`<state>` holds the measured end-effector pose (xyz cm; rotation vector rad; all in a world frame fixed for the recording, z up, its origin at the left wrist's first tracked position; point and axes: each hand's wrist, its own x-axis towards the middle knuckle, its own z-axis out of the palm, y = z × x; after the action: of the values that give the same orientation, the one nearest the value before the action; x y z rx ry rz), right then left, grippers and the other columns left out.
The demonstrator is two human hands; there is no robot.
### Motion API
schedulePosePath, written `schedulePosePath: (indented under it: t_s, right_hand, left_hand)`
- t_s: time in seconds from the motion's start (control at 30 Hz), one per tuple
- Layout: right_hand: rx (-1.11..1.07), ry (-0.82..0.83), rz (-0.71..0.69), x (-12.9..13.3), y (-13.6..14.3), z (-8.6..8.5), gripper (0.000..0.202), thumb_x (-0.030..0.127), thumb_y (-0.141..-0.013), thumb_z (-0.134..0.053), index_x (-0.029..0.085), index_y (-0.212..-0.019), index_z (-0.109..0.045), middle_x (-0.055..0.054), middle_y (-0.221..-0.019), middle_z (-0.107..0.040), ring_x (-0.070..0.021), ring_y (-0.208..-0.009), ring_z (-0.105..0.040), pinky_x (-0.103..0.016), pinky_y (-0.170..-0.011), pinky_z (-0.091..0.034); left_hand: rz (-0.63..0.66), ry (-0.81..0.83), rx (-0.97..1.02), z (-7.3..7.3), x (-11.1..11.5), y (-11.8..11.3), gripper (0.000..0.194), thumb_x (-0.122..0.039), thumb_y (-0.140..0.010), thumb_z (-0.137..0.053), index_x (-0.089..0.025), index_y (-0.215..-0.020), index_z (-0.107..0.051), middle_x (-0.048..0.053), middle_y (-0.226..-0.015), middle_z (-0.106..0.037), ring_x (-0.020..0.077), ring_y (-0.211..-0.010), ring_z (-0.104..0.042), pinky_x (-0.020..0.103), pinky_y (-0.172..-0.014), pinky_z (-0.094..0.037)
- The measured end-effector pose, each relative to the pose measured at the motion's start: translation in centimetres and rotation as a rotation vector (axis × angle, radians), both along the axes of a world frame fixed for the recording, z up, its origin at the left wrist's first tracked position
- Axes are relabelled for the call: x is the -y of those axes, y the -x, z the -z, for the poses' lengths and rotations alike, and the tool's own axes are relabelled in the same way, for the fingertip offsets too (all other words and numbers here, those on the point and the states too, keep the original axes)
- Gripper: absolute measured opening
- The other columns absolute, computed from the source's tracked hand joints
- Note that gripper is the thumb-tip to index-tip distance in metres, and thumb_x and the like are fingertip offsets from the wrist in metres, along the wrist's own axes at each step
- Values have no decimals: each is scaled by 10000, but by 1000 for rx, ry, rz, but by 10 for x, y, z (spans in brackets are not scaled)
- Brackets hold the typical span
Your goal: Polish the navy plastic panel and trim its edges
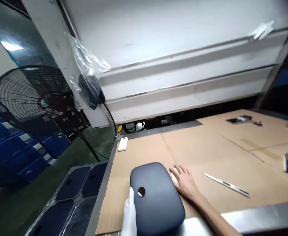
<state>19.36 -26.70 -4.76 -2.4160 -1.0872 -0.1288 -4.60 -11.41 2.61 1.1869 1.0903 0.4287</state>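
Note:
A dark blue rounded panel point(156, 200) with a smooth, padded look lies tilted at the table's near edge. One round hole goes through its left half. My left hand point(129, 213), in a white glove, grips the panel's left edge; its fingers underneath are hidden. Just beyond the panel's right edge, my bare right hand point(184, 182) rests on the cardboard with its fingers curled over a small cream-coloured oval piece point(174, 176). That piece is partly covered by the fingers, and its kind is unclear.
Cardboard point(198, 147) covers the table. A long thin ruler-like strip point(226, 184) and a cutter-like tool point(287, 163) lie to the right, a white phone-like object point(123, 144) at far left. Wrapped dark panels point(72, 183) and a large fan point(33, 98) stand left.

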Motion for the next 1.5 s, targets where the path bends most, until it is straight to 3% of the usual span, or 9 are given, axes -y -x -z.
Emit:
schedulePosePath:
  t_s: [0.17,0.3,0.53,0.73,0.83,1.0,1.17,1.33,1.5]
  right_hand:
    - [-44,-124,120,19,-17,0,471,474,-955,-447,220,-1310,-625,-107,-1320,-641,-296,-1202,-578,-495,-1010,-459]
    - [28,-87,-83,12,8,-9,504,508,-974,-462,220,-1371,-579,-98,-1382,-612,-285,-1276,-544,-476,-1064,-441]
    - [299,98,-235,-46,57,5,441,293,-1008,-405,273,-1424,-549,-103,-1470,-542,-310,-1362,-476,-505,-1064,-432]
    - [142,311,-290,-102,15,-22,512,300,-1041,-313,266,-1550,-363,-82,-1632,-315,-328,-1526,-195,-599,-1196,-233]
    - [83,340,-139,-101,14,-17,540,328,-1055,-239,177,-1567,-320,-119,-1622,-323,-327,-1529,-182,-605,-1199,-225]
    - [138,230,-429,-108,44,-9,536,317,-1050,-266,306,-1586,-252,-20,-1646,-289,-262,-1542,-150,-553,-1230,-199]
    - [101,187,-156,-110,22,-9,537,218,-1031,-226,151,-1554,-327,-139,-1600,-361,-346,-1520,-200,-630,-1186,-241]
    - [221,124,-371,-103,38,-4,807,46,-877,-382,326,-1604,-172,-78,-1624,-322,-324,-1529,-166,-613,-1196,-235]
    - [157,116,-203,-101,27,-5,877,-42,-763,-357,244,-1587,-264,-153,-1557,-393,-381,-1494,-231,-661,-1136,-298]
  left_hand:
    - [59,-602,-265,33,-19,-31,562,-349,-942,-436,-58,-1418,-502,228,-1434,-544,344,-1333,-513,501,-1149,-378]
    - [77,-936,-388,58,-22,-35,489,-275,-916,-475,-99,-1358,-588,192,-1385,-573,325,-1284,-525,486,-1128,-398]
    - [168,-1032,-428,65,-20,-48,473,-213,-857,-563,-151,-1320,-636,161,-1408,-578,305,-1328,-501,472,-1147,-386]
    - [190,-1050,-451,66,-18,-51,496,-175,-844,-552,-130,-1333,-620,165,-1414,-575,307,-1349,-481,477,-1163,-371]
    - [166,-1030,-434,71,-18,-52,510,-191,-838,-567,-120,-1342,-603,155,-1395,-586,288,-1335,-491,455,-1166,-373]
    - [158,-992,-441,72,-20,-53,518,-152,-833,-544,-133,-1349,-588,137,-1387,-593,277,-1326,-494,444,-1166,-364]
    - [153,-971,-440,69,-20,-53,498,-209,-838,-578,-150,-1333,-589,132,-1343,-604,279,-1277,-520,432,-1132,-386]
    - [124,-949,-440,68,-19,-54,556,-182,-826,-583,-148,-1380,-548,135,-1303,-606,278,-1218,-538,420,-1090,-406]
    - [92,-975,-499,63,-14,-52,550,-266,-859,-590,-139,-1392,-535,132,-1188,-630,280,-1101,-576,412,-997,-447]
